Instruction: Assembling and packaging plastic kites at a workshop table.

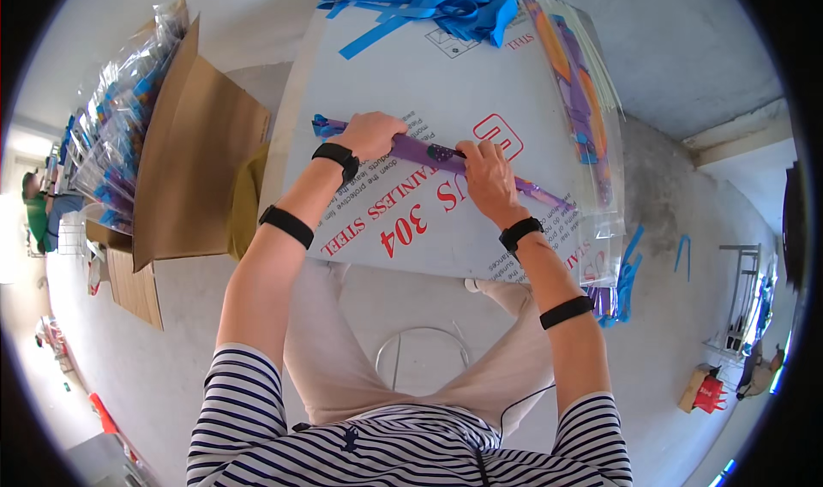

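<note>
White film-covered bench [369,75] carries the work. Open brown cardboard box [206,148] beside it on the left, likely within easy reach. Loose blue ribbon pile [429,3] at the far edge, orange-purple flat strips [580,93] along the right, presumably to keep the middle workable. Long narrow purple patterned strip [416,150] lies diagonally mid-bench; left hand [375,135] and right hand [490,177] clamped on it, apart, probably holding it straight.

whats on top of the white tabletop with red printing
A heap of flat blue ribbons, long purple-and-orange pieces at right, and a narrow purple strip gripped by the left hand and right hand. Whatever the ribbons cover can't be seen.
</note>
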{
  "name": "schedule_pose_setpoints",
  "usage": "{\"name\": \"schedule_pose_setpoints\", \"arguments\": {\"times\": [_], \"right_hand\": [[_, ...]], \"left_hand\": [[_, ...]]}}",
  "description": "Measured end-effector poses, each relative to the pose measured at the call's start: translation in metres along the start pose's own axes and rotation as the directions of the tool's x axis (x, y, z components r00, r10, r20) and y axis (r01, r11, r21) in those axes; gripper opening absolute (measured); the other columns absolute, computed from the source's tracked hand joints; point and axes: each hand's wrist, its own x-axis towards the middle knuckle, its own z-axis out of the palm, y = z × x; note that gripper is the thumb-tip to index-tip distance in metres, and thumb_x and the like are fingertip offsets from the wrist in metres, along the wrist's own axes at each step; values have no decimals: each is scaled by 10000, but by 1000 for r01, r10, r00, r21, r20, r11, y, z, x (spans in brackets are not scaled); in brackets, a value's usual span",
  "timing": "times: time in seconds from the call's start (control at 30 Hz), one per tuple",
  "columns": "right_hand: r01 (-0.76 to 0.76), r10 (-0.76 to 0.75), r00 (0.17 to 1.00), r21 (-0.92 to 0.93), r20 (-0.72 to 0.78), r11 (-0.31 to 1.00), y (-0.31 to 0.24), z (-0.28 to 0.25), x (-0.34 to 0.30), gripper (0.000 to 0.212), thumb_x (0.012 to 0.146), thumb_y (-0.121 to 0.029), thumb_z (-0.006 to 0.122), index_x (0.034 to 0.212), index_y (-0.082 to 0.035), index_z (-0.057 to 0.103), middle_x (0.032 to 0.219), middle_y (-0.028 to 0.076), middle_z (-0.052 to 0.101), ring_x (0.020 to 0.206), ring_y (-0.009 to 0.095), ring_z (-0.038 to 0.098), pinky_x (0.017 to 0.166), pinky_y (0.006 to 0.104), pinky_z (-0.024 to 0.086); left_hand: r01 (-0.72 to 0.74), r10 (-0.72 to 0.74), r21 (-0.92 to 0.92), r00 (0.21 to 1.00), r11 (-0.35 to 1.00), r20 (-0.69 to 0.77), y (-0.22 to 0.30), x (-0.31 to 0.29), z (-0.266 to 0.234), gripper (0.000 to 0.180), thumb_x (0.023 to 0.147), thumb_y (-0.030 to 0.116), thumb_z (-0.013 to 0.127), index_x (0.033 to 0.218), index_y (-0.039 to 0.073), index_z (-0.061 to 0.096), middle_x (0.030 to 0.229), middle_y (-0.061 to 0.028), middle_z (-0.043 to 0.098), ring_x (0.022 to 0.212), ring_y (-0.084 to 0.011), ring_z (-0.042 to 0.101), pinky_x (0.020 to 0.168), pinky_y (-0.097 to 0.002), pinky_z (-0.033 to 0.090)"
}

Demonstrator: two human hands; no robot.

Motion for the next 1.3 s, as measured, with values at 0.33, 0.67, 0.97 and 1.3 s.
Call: {"name": "schedule_pose_setpoints", "arguments": {"times": [0.33,0.67,0.97,1.3], "right_hand": [[31,-46,994,-143,-101,989,-39,27,33,361,824,-22,586,1135,-186,666,999,90,525,995,288,519,802,436,423],[224,-242,968,-206,-69,953,-74,33,31,504,890,-249,659,1363,-122,540,1432,97,461,1377,319,375,1146,580,258],[222,-214,975,-142,64,965,-67,51,24,655,945,-455,589,1485,-129,414,1571,112,342,1483,318,254,1180,587,187],[213,-197,973,-134,124,968,-58,51,20,736,951,-491,561,1517,-70,348,1609,118,265,1513,275,182,1202,556,149]], "left_hand": [[-14,19,99,998,995,-51,-51,-15,-25,283,847,37,512,1080,109,657,1142,-154,660,1111,-386,593,898,-497,502],[127,-107,115,981,985,-162,-51,-30,-18,218,851,28,534,1054,62,608,1101,-159,649,1071,-364,613,857,-490,506],[10,160,281,804,960,-573,-23,-60,16,380,878,153,672,1242,92,581,1334,-53,518,1342,-286,434,1083,-636,319],[94,20,210,875,973,-483,-40,-87,57,789,856,612,613,1523,262,375,1638,-54,203,1487,-358,216,1139,-660,181]]}}
